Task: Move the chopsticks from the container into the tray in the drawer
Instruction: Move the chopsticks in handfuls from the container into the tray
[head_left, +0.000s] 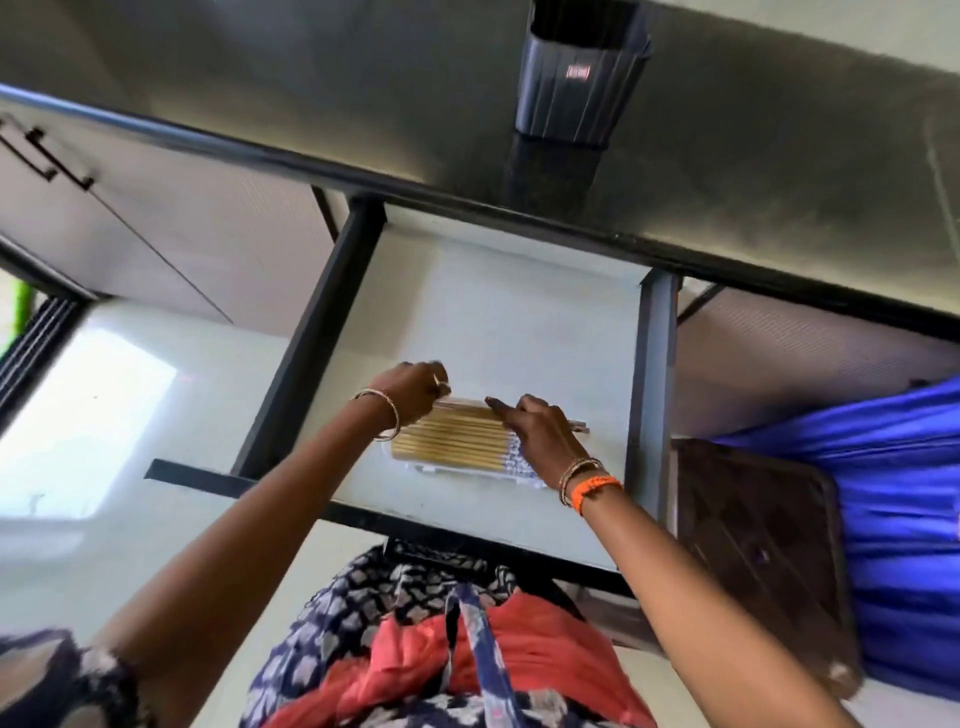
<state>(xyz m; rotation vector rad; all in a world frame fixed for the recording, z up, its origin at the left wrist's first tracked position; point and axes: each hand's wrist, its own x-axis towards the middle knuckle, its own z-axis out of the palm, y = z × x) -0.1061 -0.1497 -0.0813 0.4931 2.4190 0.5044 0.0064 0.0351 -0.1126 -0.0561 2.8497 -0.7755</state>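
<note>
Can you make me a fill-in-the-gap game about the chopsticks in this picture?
1. The chopsticks lie in a clear tray inside the open ____.
2. The black container stands on the ____.
3. The orange band is on the ____ wrist.
4. The left hand and right hand are both at the ____.

Missing words: drawer; counter; right; tray
</note>
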